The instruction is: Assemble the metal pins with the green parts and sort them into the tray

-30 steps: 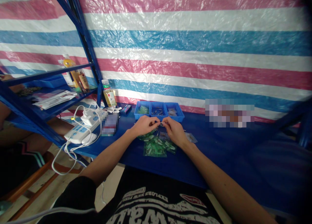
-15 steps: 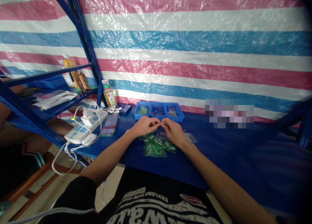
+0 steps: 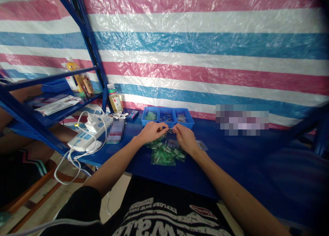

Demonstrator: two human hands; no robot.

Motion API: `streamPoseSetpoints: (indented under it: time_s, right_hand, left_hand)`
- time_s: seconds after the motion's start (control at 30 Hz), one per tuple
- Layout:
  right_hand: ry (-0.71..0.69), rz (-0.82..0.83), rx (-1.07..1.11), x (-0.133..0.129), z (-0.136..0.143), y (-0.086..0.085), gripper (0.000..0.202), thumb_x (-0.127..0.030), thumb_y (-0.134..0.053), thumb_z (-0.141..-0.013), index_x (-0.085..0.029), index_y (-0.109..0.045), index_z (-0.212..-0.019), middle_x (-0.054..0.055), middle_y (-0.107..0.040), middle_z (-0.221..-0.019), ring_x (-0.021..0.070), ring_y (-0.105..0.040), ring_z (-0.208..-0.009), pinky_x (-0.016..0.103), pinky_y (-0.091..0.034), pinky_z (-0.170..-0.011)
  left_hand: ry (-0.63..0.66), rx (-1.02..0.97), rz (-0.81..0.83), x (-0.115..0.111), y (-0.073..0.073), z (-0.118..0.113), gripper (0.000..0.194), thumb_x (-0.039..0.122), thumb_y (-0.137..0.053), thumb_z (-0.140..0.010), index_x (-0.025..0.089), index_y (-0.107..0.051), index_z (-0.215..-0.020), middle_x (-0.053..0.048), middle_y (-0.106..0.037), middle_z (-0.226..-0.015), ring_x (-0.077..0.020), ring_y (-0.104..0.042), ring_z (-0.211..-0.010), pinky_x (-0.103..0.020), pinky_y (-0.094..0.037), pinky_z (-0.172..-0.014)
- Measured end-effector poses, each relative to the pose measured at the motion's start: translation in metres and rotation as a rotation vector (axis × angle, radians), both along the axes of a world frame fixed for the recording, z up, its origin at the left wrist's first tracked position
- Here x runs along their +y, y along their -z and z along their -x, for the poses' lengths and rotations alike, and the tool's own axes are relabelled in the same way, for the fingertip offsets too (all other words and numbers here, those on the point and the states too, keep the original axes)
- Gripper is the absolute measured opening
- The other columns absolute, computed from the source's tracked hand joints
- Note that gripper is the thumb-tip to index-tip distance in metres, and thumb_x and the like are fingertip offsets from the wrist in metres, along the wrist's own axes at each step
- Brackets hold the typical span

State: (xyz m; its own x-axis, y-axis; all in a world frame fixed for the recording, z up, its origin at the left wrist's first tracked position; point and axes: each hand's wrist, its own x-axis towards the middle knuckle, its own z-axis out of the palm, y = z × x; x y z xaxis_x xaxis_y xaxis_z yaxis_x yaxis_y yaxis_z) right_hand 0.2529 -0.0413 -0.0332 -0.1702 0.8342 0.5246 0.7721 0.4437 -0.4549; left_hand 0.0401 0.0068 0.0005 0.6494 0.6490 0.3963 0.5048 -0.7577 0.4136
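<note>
My left hand (image 3: 152, 131) is closed in a pinch over the desk, with several thin metal screws (image 3: 165, 134) poking out below its fingers. Facing it, my right hand (image 3: 184, 135) is pinched too, its fingertips close to the left ones. More slim metal pieces (image 3: 170, 130) show in the narrow gap between the hands; which fingers grip them is hard to see. Beneath lie several small clear bags with green pieces (image 3: 163, 155). Just behind the hands stands a blue three-part tray (image 3: 158, 116) holding green pieces, dark screws (image 3: 166, 117) and pale small parts (image 3: 181, 118).
On the left of the blue desk (image 3: 231, 160) are a white power strip (image 3: 80, 140) with tangled cables, a blurred-out flat object (image 3: 115, 131), a small blue box (image 3: 132, 115) and a bottle (image 3: 115, 99). A blue shelf frame (image 3: 104, 92) rises there; another person's arm (image 3: 25, 92) shows beyond.
My fingertips have shifted slightly apart, and more thin metal pieces show between them. The other person's arm at far left has reached further over the shelf.
</note>
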Motion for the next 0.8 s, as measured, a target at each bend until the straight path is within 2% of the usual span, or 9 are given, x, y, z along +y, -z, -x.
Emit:
streamPoseSetpoints:
  time_s: [0.2, 0.33, 0.43, 0.5, 0.6, 0.7, 0.8]
  right_hand:
    - [0.055, 0.023, 0.053, -0.001, -0.001, -0.004, 0.033, -0.037, -0.036, -0.106, -0.023, -0.059, -0.087, 0.003, -0.067, -0.079, 0.0202, -0.062, -0.074, 0.028, -0.037, -0.069]
    - [0.149, -0.005, 0.181, 0.001, -0.005, -0.007, 0.032, -0.04, -0.035, -0.105, -0.023, -0.061, -0.099, 0.003, -0.069, -0.084, 0.0206, -0.062, -0.072, 0.028, -0.039, -0.067]
    - [0.207, -0.01, 0.218, 0.004, -0.012, -0.009, 0.031, -0.039, -0.037, -0.104, -0.023, -0.063, -0.099, 0.004, -0.071, -0.084, 0.021, -0.063, -0.072, 0.029, -0.039, -0.066]
    - [0.221, -0.027, 0.206, 0.007, -0.019, -0.011, 0.029, -0.037, -0.041, -0.102, -0.022, -0.065, -0.096, 0.005, -0.072, -0.087, 0.0215, -0.064, -0.074, 0.029, -0.04, -0.068]
    - [0.214, -0.036, 0.134, 0.012, -0.03, -0.014, 0.025, -0.032, -0.046, -0.1, -0.022, -0.068, -0.094, 0.005, -0.073, -0.088, 0.0221, -0.065, -0.078, 0.031, -0.04, -0.073]
    - [0.246, -0.045, -0.01, 0.016, -0.042, -0.018, 0.023, -0.028, -0.049, -0.099, -0.021, -0.07, -0.093, 0.006, -0.074, -0.087, 0.0241, -0.065, -0.087, 0.035, -0.037, -0.082]
    - [0.253, -0.032, -0.16, 0.017, -0.053, -0.019, 0.019, -0.026, -0.053, -0.098, -0.023, -0.072, -0.095, 0.005, -0.075, -0.093, 0.025, -0.062, -0.093, 0.038, -0.032, -0.085]
  left_hand:
    - [-0.058, -0.004, -0.023, 0.002, 0.001, 0.001, 0.029, 0.04, -0.054, -0.1, 0.02, -0.074, -0.103, 0.002, -0.068, -0.067, -0.0127, -0.061, -0.062, -0.021, -0.038, -0.062]
    - [-0.272, -0.117, -0.045, 0.013, 0.001, -0.002, 0.033, 0.043, -0.054, -0.1, 0.02, -0.076, -0.106, 0.001, -0.068, -0.064, -0.0144, -0.062, -0.061, -0.023, -0.04, -0.063]
    - [-0.368, -0.16, -0.032, 0.021, 0.0, -0.006, 0.039, 0.046, -0.058, -0.098, 0.019, -0.071, -0.124, 0.0, -0.067, -0.062, -0.0166, -0.064, -0.064, -0.025, -0.044, -0.067]
    - [-0.353, -0.131, -0.038, 0.022, 0.0, -0.007, 0.043, 0.046, -0.059, -0.097, 0.02, -0.068, -0.131, 0.001, -0.068, -0.064, -0.0172, -0.066, -0.066, -0.025, -0.045, -0.069]
    - [-0.281, -0.081, -0.038, 0.018, 0.001, -0.005, 0.039, 0.045, -0.054, -0.101, 0.023, -0.069, -0.129, 0.001, -0.068, -0.066, -0.0158, -0.064, -0.063, -0.024, -0.043, -0.065]
    - [-0.176, -0.028, -0.004, 0.013, 0.002, 0.001, 0.037, 0.044, -0.05, -0.103, 0.024, -0.07, -0.127, 0.002, -0.066, -0.063, -0.0148, -0.062, -0.06, -0.023, -0.04, -0.061]
    - [-0.109, -0.001, 0.025, 0.009, 0.0, 0.005, 0.036, 0.045, -0.049, -0.103, 0.024, -0.072, -0.122, 0.002, -0.068, -0.067, -0.0147, -0.063, -0.062, -0.022, -0.041, -0.064]
